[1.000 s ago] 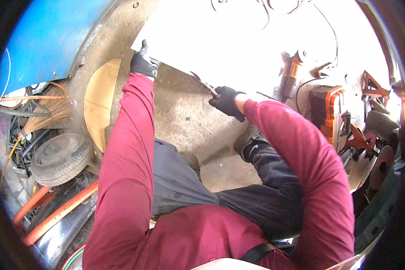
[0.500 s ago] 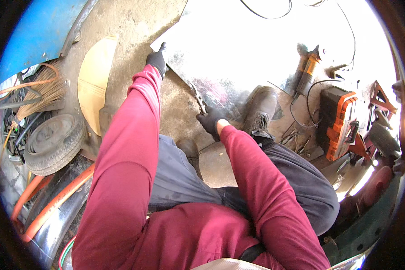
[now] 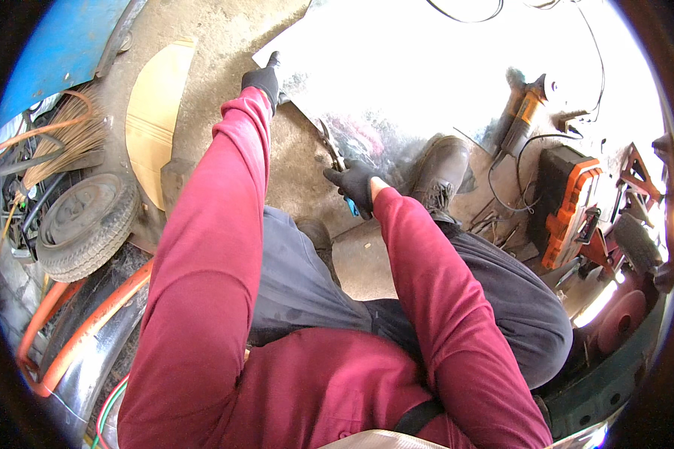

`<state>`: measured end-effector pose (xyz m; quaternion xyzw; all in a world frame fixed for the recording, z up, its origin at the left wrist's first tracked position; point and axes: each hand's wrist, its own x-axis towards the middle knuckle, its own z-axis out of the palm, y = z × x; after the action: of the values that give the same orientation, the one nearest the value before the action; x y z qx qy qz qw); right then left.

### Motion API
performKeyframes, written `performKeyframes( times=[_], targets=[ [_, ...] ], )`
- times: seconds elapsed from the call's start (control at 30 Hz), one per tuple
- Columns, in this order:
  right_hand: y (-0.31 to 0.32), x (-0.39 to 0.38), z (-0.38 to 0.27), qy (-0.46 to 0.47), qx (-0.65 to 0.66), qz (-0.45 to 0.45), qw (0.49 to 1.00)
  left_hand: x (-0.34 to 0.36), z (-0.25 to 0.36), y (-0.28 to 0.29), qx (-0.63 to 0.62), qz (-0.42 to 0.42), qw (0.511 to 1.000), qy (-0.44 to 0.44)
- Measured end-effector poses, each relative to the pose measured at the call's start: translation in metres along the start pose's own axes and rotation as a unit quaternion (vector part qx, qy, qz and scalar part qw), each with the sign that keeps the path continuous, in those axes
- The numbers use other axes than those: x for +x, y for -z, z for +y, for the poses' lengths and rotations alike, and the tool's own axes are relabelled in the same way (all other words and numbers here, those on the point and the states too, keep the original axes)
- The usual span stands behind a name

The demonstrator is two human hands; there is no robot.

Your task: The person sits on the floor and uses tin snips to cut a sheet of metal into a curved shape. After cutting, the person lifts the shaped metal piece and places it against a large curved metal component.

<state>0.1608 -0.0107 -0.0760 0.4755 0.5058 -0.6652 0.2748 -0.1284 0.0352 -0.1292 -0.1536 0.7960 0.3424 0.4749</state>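
Observation:
A large sheet (image 3: 397, 67), washed out white by glare and smudged near its lower edge, lies over the floor ahead of me. My left hand (image 3: 261, 78), in a dark glove, grips its near left edge with the thumb on top. In my right hand (image 3: 354, 185), also gloved, is a pair of tin snips (image 3: 329, 142) with metal blades and a blue handle end showing below the fingers. The blades point up along the sheet's lower left edge; whether they touch it I cannot tell. My boot (image 3: 439, 168) rests by the sheet's near edge.
An orange and black angle grinder (image 3: 526, 114) with a cord lies at the right. Beyond it stands a black and orange toolbox (image 3: 565, 206). On the left are a cardboard piece (image 3: 157, 120), a wheel (image 3: 90, 224), a straw broom (image 3: 67, 150), orange hoses (image 3: 97, 322) and a blue panel (image 3: 60, 52).
My right hand has turned slightly, so the blue handle end now shows below it. The left hand keeps its hold on the sheet. The whole view has shifted a little.

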Motion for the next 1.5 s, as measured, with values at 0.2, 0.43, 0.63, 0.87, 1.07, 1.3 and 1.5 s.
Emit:
performKeyframes(
  times=[0.2, 0.43, 0.63, 0.87, 1.07, 1.3, 1.5],
  targets=[
    [-0.023, 0.002, 0.007, 0.028, -0.044, 0.106, 0.993, 0.003, -0.005, 0.005, -0.001, 0.015, 1.0, -0.019],
    [0.01, 0.004, -0.005, 0.008, 0.064, -0.029, 0.997, -0.024, 0.002, -0.001, -0.021, -0.013, 0.999, -0.021],
    [0.01, -0.009, -0.022, -0.032, -0.009, -0.01, 0.999, -0.032, 0.004, 0.002, 0.014, -0.006, 0.999, -0.051],
    [-0.009, 0.004, -0.006, -0.014, -0.011, 0.039, 0.999, -0.037, 0.007, 0.0, -0.005, 0.035, 0.997, -0.061],
    [0.006, -0.007, -0.032, -0.034, 0.108, -0.048, 0.992, -0.018, 0.002, 0.005, 0.026, 0.053, 0.997, -0.049],
    [-0.025, 0.024, 0.012, -0.001, 0.022, 0.05, 0.999, -0.006, -0.008, 0.002, 0.038, 0.052, 0.997, -0.048],
    [-0.016, -0.015, -0.023, -0.026, 0.101, 0.013, 0.994, -0.019, -0.022, 0.03, -0.091, 0.026, 0.995, -0.019]
  ],
)
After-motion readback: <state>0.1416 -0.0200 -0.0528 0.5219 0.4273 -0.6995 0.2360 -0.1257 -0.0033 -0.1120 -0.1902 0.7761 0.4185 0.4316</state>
